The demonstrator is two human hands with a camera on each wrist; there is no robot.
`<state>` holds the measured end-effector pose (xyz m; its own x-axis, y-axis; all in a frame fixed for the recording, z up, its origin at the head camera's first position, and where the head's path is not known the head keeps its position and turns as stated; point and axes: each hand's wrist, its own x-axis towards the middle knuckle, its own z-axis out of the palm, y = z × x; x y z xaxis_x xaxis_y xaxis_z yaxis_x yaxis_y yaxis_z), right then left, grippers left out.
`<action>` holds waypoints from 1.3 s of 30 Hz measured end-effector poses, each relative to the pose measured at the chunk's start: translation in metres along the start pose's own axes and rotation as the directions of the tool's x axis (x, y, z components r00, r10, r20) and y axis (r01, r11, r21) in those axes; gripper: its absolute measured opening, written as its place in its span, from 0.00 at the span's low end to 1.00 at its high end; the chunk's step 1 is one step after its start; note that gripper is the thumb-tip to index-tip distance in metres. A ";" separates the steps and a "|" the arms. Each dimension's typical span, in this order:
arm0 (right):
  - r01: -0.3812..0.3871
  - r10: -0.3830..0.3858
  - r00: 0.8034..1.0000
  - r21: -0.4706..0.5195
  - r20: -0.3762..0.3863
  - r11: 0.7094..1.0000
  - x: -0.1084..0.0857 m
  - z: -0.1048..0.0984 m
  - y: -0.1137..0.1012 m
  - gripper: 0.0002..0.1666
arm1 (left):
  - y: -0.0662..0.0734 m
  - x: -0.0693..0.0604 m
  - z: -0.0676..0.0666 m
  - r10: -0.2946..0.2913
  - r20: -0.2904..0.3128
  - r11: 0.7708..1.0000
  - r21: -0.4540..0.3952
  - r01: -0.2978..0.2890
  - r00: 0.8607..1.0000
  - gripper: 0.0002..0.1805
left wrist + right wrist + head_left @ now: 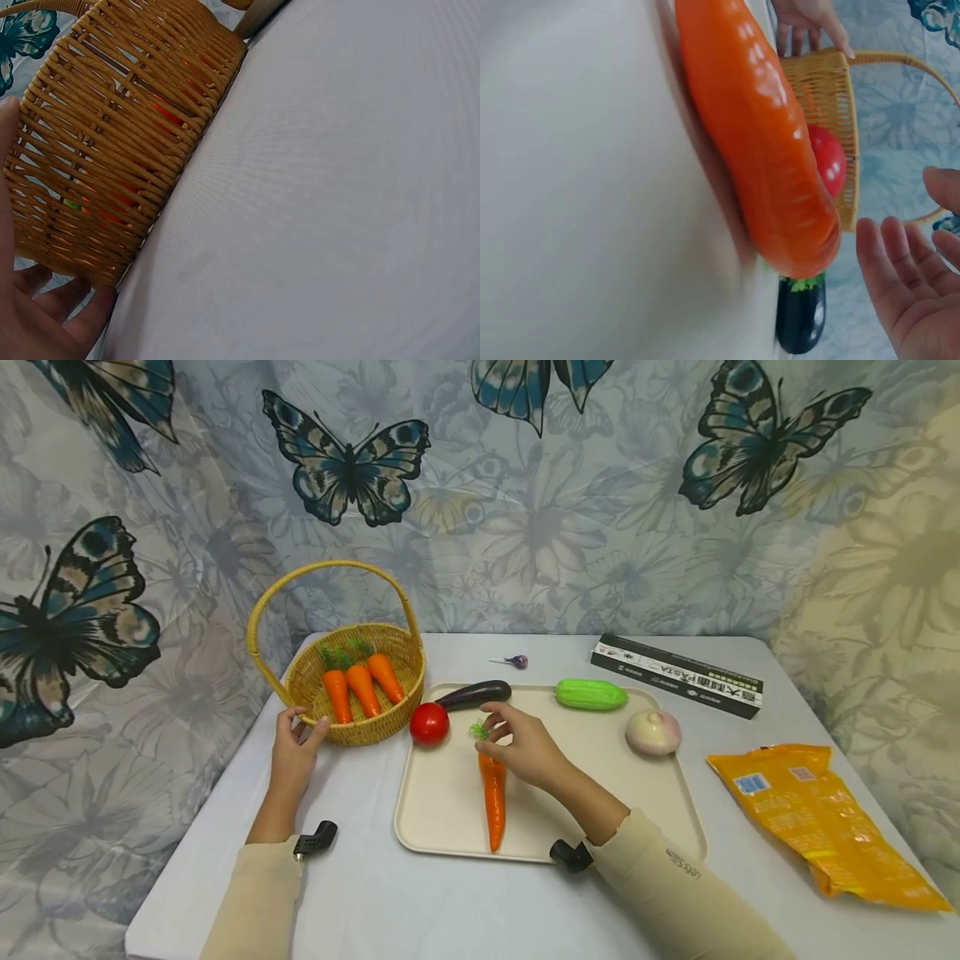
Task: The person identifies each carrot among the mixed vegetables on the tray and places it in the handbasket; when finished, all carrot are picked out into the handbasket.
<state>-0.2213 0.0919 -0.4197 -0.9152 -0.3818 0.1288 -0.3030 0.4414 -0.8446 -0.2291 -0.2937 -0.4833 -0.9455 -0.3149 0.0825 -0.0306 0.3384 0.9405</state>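
Note:
A wicker basket (352, 732) with an arched handle stands at the left, holding 3 small carrots (363, 688) with green tops. My left hand (296, 745) is at its near left side; in the left wrist view the fingertips touch the low wicker wall, loosely spread. On a cream tray (450, 822) lies a large orange carrot (492, 797), its tip toward me. My right hand (528, 747) hovers over its leafy end, fingers loosely bent. The right wrist view shows that hand (919, 292) apart from the carrot, with nothing between the fingers.
Around the tray's edges are a tomato (430, 724), an eggplant (476, 694), a green cucumber-like vegetable (591, 694) and an onion-like bulb (653, 732). Behind lies a wrapped lollipop (516, 661). A black pasta box (675, 675) and an orange packet (825, 827) lie at the right.

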 end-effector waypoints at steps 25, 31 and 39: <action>-0.359 0.383 0.916 -0.181 0.118 0.915 -0.030 0.012 0.019 0.42 | 0.000 -0.001 0.001 0.021 -0.001 1.000 -0.003 -0.021 1.000 0.38; -0.375 0.366 0.913 0.018 0.180 0.927 -0.032 0.015 0.023 0.35 | -0.002 -0.003 0.001 -0.008 0.002 1.000 -0.005 0.008 1.000 0.37; -0.338 0.358 0.922 -0.143 0.149 0.930 -0.024 0.020 0.015 0.39 | 0.000 0.000 0.001 0.014 -0.004 1.000 -0.017 -0.014 1.000 0.36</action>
<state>-0.1990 0.0916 -0.4460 -0.9126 -0.3145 -0.2612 -0.0100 0.6560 -0.7547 -0.2294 -0.2930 -0.4835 -0.9447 -0.3135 0.0965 -0.0122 0.3274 0.9448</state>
